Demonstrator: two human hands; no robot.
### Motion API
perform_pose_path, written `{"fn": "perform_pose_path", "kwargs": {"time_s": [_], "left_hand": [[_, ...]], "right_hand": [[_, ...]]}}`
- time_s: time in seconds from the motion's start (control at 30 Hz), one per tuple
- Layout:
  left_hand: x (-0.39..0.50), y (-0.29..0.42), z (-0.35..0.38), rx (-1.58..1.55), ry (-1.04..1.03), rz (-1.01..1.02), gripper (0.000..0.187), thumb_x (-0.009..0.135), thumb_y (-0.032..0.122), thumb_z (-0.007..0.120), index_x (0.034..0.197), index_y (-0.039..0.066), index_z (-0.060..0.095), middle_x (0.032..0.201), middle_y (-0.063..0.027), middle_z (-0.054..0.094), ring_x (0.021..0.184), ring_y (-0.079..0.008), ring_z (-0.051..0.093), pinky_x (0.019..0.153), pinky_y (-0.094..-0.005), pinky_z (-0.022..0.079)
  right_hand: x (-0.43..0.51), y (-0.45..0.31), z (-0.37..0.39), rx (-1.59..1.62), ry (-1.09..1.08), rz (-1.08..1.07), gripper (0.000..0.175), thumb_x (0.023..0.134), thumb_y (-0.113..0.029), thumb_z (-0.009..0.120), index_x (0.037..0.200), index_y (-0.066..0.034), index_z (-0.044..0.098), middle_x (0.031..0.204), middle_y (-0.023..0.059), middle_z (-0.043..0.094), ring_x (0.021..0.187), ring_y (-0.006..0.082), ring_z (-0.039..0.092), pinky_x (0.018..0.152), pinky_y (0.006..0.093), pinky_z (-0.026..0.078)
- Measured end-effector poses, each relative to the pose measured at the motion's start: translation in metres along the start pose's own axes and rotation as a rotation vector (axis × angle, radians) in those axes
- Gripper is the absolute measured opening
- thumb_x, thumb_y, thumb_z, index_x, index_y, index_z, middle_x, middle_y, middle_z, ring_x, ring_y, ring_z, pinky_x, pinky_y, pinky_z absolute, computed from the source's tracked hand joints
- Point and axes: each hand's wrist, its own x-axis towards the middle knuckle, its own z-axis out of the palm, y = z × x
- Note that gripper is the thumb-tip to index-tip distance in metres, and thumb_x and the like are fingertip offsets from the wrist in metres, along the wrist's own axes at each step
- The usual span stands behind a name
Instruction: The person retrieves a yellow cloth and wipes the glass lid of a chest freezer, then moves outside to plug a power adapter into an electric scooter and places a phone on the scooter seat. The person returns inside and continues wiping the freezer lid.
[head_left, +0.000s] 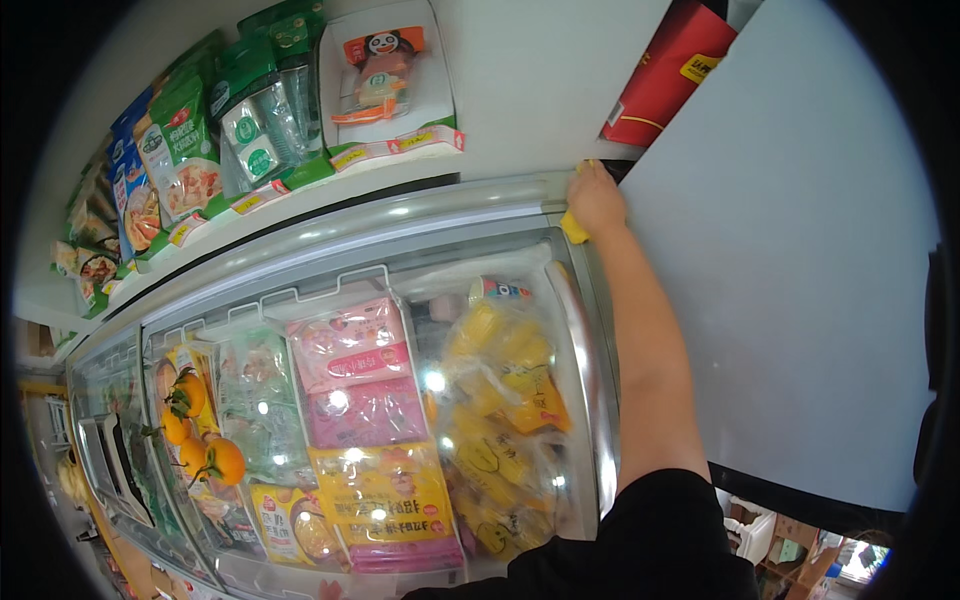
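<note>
My right hand (597, 199) is stretched out to the far right corner of a glass-topped chest freezer and presses a yellow cloth (574, 227) against the frame. Most of the cloth is hidden under the fingers. Beside the wrist runs the freezer's curved metal edge trim (585, 360). Through the glass lid show pink packages (360, 352), a yellow food package (386, 495) and yellow bags of frozen goods (495, 375). My left hand is out of view.
Several oranges (225, 461) with leaves and a scale-like device (112, 465) rest on the lid at left. Behind the freezer, a shelf holds green food pouches (180, 142) and a white box (442, 90). A pale panel (787, 262) stands close on the right, by a red box (660, 75).
</note>
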Motion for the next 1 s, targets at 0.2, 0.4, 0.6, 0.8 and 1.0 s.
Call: {"fn": "perform_pose_path", "kwargs": {"time_s": [0.2, 0.4, 0.6, 0.8, 1.0], "left_hand": [[0.005, -0.006, 0.002, 0.178, 0.046, 0.25, 0.03, 0.085, 0.002, 0.053, 0.115, 0.0, 0.054, 0.122, -0.0186, 0.053, 0.116, -0.0333, 0.047, 0.099, -0.0435, 0.035], [-0.004, -0.035, -0.003, -0.187, -0.012, 0.117, 0.053, 0.078, -0.007, 0.043, 0.13, 0.003, 0.04, 0.121, -0.0167, 0.051, 0.114, -0.0269, 0.047, 0.1, -0.0369, 0.034], [-0.028, -0.017, -0.019, -0.22, 0.027, 0.033, 0.052, 0.085, -0.006, 0.043, 0.135, 0.002, 0.033, 0.116, -0.0156, 0.053, 0.107, -0.022, 0.053, 0.094, -0.0325, 0.041], [-0.048, -0.029, -0.034, -0.289, -0.067, 0.067, 0.049, 0.09, 0.001, 0.045, 0.137, 0.002, 0.03, 0.121, -0.0152, 0.05, 0.111, -0.0226, 0.049, 0.098, -0.0337, 0.036], [-0.06, -0.016, -0.028, -0.254, -0.204, 0.084, 0.05, 0.085, -0.007, 0.042, 0.134, 0.0, 0.034, 0.124, -0.0165, 0.049, 0.115, -0.0231, 0.049, 0.098, -0.0321, 0.037]], "right_hand": [[-0.083, -0.016, -0.051, -0.079, -0.018, -0.25, 0.042, 0.083, -0.021, 0.05, 0.121, -0.0017, 0.051, 0.133, 0.0134, 0.045, 0.127, 0.0314, 0.036, 0.103, 0.0433, 0.032], [-0.169, -0.007, -0.096, 0.027, -0.114, -0.31, 0.036, 0.08, -0.009, 0.051, 0.114, -0.0019, 0.056, 0.13, 0.008, 0.047, 0.127, 0.0304, 0.036, 0.105, 0.0457, 0.028], [-0.257, -0.006, -0.129, 0.064, -0.168, -0.31, 0.037, 0.078, -0.006, 0.051, 0.114, -0.0018, 0.056, 0.127, 0.007, 0.048, 0.127, 0.0297, 0.036, 0.104, 0.0467, 0.028], [-0.389, -0.002, -0.184, -0.021, -0.315, -0.255, 0.042, 0.078, -0.009, 0.051, 0.12, -0.0027, 0.053, 0.13, 0.008, 0.045, 0.128, 0.0319, 0.032, 0.105, 0.048, 0.024], [-0.565, 0.009, -0.243, -0.119, -0.532, -0.205, 0.048, 0.08, -0.018, 0.052, 0.126, -0.0054, 0.049, 0.131, 0.0073, 0.044, 0.128, 0.0306, 0.032, 0.106, 0.0486, 0.022]]}}
